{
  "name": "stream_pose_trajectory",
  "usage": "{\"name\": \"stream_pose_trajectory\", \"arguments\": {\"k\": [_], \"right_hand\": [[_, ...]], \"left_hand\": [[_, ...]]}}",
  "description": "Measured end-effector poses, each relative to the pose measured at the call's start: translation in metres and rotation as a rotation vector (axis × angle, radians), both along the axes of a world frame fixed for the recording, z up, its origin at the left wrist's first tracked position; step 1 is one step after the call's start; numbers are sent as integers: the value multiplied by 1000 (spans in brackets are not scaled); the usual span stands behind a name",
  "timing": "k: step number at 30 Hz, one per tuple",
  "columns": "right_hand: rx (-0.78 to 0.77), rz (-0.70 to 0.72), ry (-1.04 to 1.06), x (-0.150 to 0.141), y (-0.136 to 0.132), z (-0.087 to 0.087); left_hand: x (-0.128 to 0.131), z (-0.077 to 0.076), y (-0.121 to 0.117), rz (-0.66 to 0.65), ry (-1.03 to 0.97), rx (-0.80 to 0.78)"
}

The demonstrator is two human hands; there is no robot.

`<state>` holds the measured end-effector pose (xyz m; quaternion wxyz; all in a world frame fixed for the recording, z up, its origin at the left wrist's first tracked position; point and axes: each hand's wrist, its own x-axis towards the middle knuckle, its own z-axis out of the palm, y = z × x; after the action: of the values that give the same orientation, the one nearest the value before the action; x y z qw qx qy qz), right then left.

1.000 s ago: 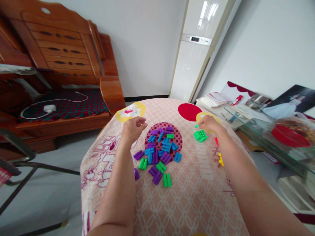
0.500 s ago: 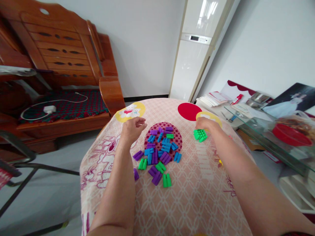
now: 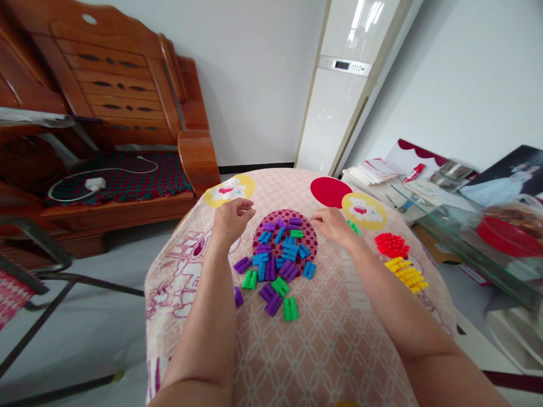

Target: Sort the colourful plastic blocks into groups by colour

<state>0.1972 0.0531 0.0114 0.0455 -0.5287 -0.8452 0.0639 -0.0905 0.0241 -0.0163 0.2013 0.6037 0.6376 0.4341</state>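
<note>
At the left of the pile my left hand (image 3: pixel 232 219) hovers with its fingers bent and apart, holding nothing. My right hand (image 3: pixel 333 226) is at the pile's right side, fingers slightly parted and pointing left; nothing shows in it. Between the hands lies a loose pile of small paired plastic tubes: purple pieces (image 3: pixel 289 270), blue pieces (image 3: pixel 290 252) and green pieces (image 3: pixel 291 309). Some lie on a dark red checkered circle (image 3: pixel 311 243) of the tablecloth. Partly hidden behind my right wrist is a green cluster (image 3: pixel 353 227).
A red cluster (image 3: pixel 392 245) and a yellow cluster (image 3: pixel 406 274) sit right of my right forearm. The patterned tablecloth (image 3: pixel 322 350) covers a round table. A glass-topped stand (image 3: pixel 441 226) with clutter is at the right, a wooden bench (image 3: pixel 127 113) at the left.
My right hand has moved left from the green cluster to the pile's edge, uncovering the red and yellow clusters. My left hand stays about where it was. The view has shifted slightly.
</note>
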Motion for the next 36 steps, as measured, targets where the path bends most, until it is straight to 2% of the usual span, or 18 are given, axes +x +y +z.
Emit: {"name": "stream_pose_trajectory", "arguments": {"k": [2, 5, 10, 15, 20, 22, 24, 27, 31, 36], "right_hand": [[-22, -9, -45, -19, -11, -13], [-31, -128, -74, -40, -18, -33], [-9, -275, 146, -44, -18, -55], [42, -328, 489, -13, -24, -54], [238, -488, 695, 53, -26, -35], [348, -589, 673, 79, -25, -28], [426, -672, 564, 100, -25, -26], [446, -729, 346, 119, -22, -32], [409, -737, 145, 123, -12, -49], [357, -685, 59, 118, 1, -64]], "left_hand": [[0, 0, 0, 0, 0, -2], [0, 1, 0, 2, 7, -11], [0, 1, 0, -4, -16, -17], [0, 0, 0, -16, -27, -11], [-1, 1, 0, -14, -20, -9], [0, 2, 0, -11, -8, -3], [1, 1, 1, -15, 1, 8], [3, 1, 2, -25, 12, 17], [4, 2, 1, -15, 33, 0], [3, 2, 1, -11, 43, 5]]}}
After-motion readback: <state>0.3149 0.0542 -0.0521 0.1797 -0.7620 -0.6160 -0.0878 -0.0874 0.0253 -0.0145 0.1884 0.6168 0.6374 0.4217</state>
